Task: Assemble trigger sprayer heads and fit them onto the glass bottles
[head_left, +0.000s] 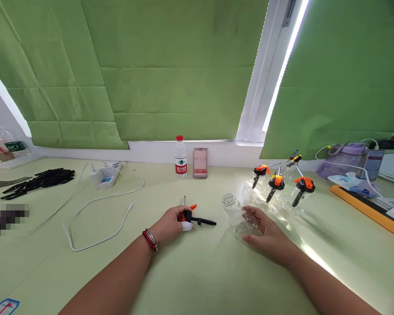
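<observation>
My left hand is closed around a black and orange spray trigger head that rests on the pale green table; a white bandage wraps one fingertip and a red band sits on the wrist. My right hand grips a clear empty plastic bottle, which lies tilted on the table with its open neck pointing up and left. The two hands are a short way apart near the table's middle.
Several clear bottles with orange and black spray heads stand at the right rear. A water bottle stands by the sill. A white charger with cable lies at left, black parts further left, phone and clutter at far right.
</observation>
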### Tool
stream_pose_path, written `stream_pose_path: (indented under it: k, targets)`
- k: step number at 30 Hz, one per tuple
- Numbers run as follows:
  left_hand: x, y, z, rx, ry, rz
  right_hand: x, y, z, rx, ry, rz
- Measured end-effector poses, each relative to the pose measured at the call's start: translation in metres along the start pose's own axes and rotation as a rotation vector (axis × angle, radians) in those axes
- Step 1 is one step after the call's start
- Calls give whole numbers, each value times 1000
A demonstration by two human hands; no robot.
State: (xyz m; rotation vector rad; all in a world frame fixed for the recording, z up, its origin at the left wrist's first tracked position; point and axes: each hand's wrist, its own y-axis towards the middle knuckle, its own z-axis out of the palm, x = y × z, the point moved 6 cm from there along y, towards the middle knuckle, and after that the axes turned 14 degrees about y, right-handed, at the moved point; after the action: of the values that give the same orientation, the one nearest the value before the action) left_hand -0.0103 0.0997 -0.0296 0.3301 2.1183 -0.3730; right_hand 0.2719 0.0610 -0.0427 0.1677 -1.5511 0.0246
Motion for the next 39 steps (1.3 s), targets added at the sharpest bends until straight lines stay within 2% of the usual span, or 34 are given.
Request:
stream_pose_path:
  k: [4, 9, 14, 19, 24, 28, 39]
  targets:
    - [3, 0, -2, -35, -20, -37, -2, 5, -12, -54, 123, -1]
    - [4, 3, -6, -112, -59, -5, -1, 9, -27, -146, 234, -14]
    - [6, 5, -5, -127, -70, 7, 1, 10, -28, -164, 334, -8]
    - [5, 4, 2, -74, -107, 13, 2, 7, -18, -119, 387, 32]
    - [-6, -1, 16, 17, -183, 22, 2, 1, 8, 1, 453, 102]
    - [-18, -6, 27, 71, -248, 34, 5, -4, 23, 60, 443, 101]
    - [-24, -8, 36, 87, -289, 62, 3, -5, 31, 124, 464, 103]
